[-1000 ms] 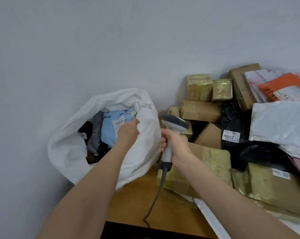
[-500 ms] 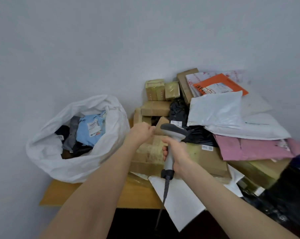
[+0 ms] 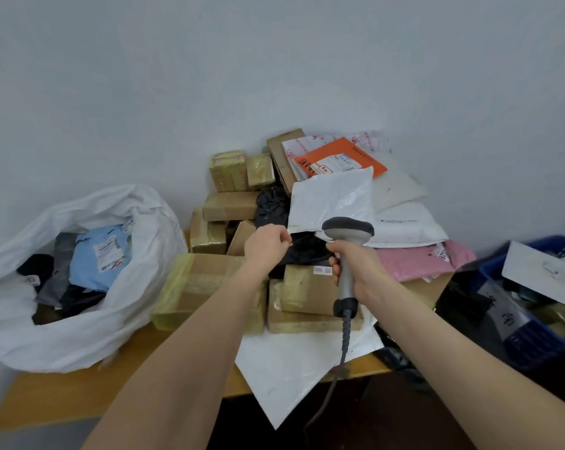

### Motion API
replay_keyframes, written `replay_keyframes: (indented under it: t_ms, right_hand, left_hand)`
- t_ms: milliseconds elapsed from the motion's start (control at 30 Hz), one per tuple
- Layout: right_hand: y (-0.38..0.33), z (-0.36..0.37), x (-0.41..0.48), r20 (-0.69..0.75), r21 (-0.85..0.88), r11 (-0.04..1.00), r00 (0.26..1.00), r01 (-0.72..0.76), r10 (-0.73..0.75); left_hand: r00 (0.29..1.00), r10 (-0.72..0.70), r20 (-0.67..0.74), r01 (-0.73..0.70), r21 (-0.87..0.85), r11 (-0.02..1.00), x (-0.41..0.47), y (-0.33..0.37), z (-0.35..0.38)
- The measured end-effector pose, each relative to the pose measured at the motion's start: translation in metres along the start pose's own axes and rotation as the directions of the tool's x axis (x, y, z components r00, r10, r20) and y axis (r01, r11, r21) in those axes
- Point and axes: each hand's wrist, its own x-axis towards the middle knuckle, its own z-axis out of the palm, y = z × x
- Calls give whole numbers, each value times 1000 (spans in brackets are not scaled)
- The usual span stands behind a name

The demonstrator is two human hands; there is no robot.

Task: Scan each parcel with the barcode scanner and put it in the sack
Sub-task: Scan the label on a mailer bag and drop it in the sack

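Left hand (image 3: pixel 266 243): I am holding it over the middle of the parcel pile, fingers curled toward the thumb at the lower-left corner of the white mailer (image 3: pixel 331 199). Contact is not resolvable: I cannot tell whether the fingertips are pinching that corner, the black bag (image 3: pixel 307 251) beneath it, or nothing. Right hand (image 3: pixel 359 274): I am gripping the barcode scanner (image 3: pixel 347 229) by its handle, fingers wrapped fully round it, head uppermost, above the boxes near the front edge of the table (image 3: pixel 63 394). Its cable (image 3: pixel 341 362) is hanging down past that front edge. The sack (image 3: pixel 80 336) is lying open at the table's left end, mouth facing me; a light blue parcel (image 3: pixel 96 258) with a label is sitting inside among dark ones. Loose parcels are lying piled from the table's centre to its right end, against the rear edge: a taped cardboard box (image 3: pixel 209 287) just beside the sack, an orange mailer (image 3: pixel 339 157) at the rear, a pink mailer (image 3: pixel 420 259) toward the right end. A blue crate (image 3: pixel 534 349) is standing beyond the right end
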Motion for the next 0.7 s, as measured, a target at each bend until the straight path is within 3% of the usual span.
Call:
replay_keyframes:
  t_ms: [333, 600, 700]
  right_hand:
    - [-86, -89, 68, 23, 8, 993, 993, 116, -116]
    - [-106, -124, 111, 59, 78, 994, 995, 77, -82]
    - [-107, -129, 120, 62, 96, 994, 997, 50, -56]
  left_hand:
    - [997, -45, -65, 43, -28, 999, 57, 111, 35]
    - [951, -304, 50, 305, -23, 952, 83, 177, 87]
    - [950, -312, 34, 311, 16, 950, 86, 177, 91]
